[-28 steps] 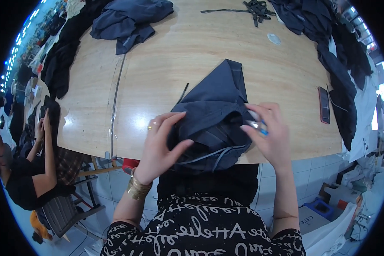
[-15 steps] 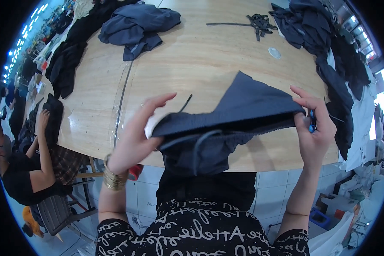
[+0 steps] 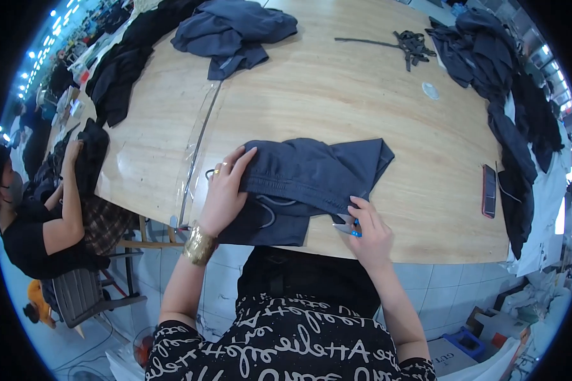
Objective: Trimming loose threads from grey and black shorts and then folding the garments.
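Dark blue-grey shorts [image 3: 299, 171] with a gathered elastic waistband and a loose drawstring [image 3: 268, 213] lie at the table's near edge. At the waistband's left end, my left hand [image 3: 225, 190] rests with its fingers stretched out over the cloth; its thumb is partly hidden. My right hand [image 3: 372, 233] is closed around small thread snips [image 3: 349, 229] with blue handles, the blades pointing left. Its fingertips touch the waistband's right end.
More dark blue cloth [image 3: 232, 28] lies at the far left. A tangle of dark cord [image 3: 414, 49], a pale disc [image 3: 430, 91] and a phone [image 3: 488, 190] are to the right. Dark garments [image 3: 518, 127] hang over the right edge. Another person [image 3: 51, 222] sits at left.
The shorts went from being held up and stretched between both hands to lying on the table. My right hand moved left and down with the snips. The phone now shows.
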